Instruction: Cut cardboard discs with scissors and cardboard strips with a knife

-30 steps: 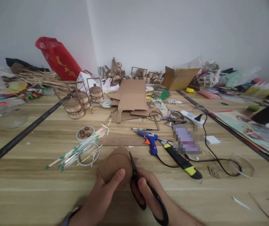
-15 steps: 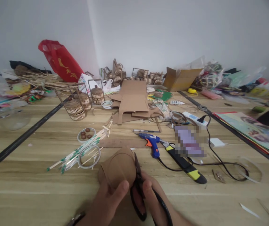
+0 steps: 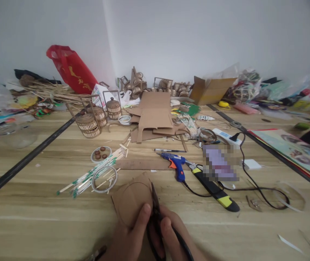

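Observation:
My left hand (image 3: 129, 237) pinches a brown cardboard piece (image 3: 132, 197) with a circle drawn on it, thumb on top near its lower right edge. My right hand (image 3: 172, 235) is closed through the black handles of a pair of scissors (image 3: 156, 214). The blades point away from me along the right edge of the cardboard and look nearly closed. Both hands sit at the near edge of the wooden table (image 3: 35, 203).
A blue glue gun (image 3: 175, 163), a black and yellow utility knife (image 3: 216, 190), a pen (image 3: 168, 150) and a power strip (image 3: 224, 135) with a black cable lie to the right. Skewer sticks (image 3: 92, 172), a tape ring (image 3: 104, 178) and a bead dish (image 3: 100, 154) lie left. Flat cardboard (image 3: 153, 116) and wicker baskets (image 3: 89, 123) sit behind.
The scissor blades have closed further along the cardboard's right edge. My left hand has turned the cardboard slightly, and both hands sit lower in view.

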Demonstrator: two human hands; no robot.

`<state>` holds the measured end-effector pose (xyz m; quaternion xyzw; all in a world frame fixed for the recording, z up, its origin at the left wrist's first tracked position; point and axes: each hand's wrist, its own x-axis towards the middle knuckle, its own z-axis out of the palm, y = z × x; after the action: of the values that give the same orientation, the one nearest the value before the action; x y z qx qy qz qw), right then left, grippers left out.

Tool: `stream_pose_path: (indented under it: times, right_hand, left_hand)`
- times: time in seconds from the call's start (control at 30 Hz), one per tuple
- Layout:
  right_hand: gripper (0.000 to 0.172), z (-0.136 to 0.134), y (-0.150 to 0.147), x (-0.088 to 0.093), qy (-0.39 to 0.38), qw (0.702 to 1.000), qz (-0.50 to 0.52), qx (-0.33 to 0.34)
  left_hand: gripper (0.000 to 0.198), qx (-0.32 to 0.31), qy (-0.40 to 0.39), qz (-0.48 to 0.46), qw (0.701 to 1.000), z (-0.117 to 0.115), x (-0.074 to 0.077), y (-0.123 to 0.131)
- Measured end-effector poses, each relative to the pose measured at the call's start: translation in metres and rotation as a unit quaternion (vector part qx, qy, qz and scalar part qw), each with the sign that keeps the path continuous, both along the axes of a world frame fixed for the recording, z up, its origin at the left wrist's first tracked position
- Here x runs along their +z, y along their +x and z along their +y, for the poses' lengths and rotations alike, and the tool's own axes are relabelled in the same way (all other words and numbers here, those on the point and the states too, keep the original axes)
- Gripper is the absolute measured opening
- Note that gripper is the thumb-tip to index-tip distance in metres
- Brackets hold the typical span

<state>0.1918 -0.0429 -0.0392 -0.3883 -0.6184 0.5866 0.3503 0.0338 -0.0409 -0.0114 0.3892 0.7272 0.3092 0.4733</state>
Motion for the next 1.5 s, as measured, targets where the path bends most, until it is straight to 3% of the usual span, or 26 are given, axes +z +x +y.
stream_pose_path:
  times: [0.13,0.23,0.47,0.63,1.1,1.5]
  right_hand:
    - [0.050,0.004,0.002,0.012,0.015,1.000,-0.022,0.016]
    - [0.056,0.008,-0.004,0.014,0.035,0.999,-0.013,0.020]
    - [0.066,0.013,-0.017,0.015,0.033,0.998,0.060,0.002]
    - [0.067,0.014,-0.017,0.020,0.037,0.997,0.060,0.006]
    - [0.074,0.017,-0.013,0.016,0.038,0.997,0.064,0.008]
    - [0.077,0.019,-0.014,0.012,0.012,0.996,0.085,0.003]
  left_hand:
    - [0.051,-0.012,-0.016,-0.022,1.000,0.004,-0.008,-0.006]
    - [0.048,-0.017,-0.013,-0.044,0.999,0.007,-0.009,-0.008]
    - [0.049,0.000,0.091,-0.089,0.992,0.005,-0.002,-0.004]
    - [0.054,0.005,0.108,-0.078,0.991,0.004,-0.006,-0.005]
    - [0.040,-0.016,0.122,-0.098,0.988,0.001,-0.008,-0.005]
    - [0.041,-0.041,0.124,-0.106,0.986,0.001,-0.005,-0.003]
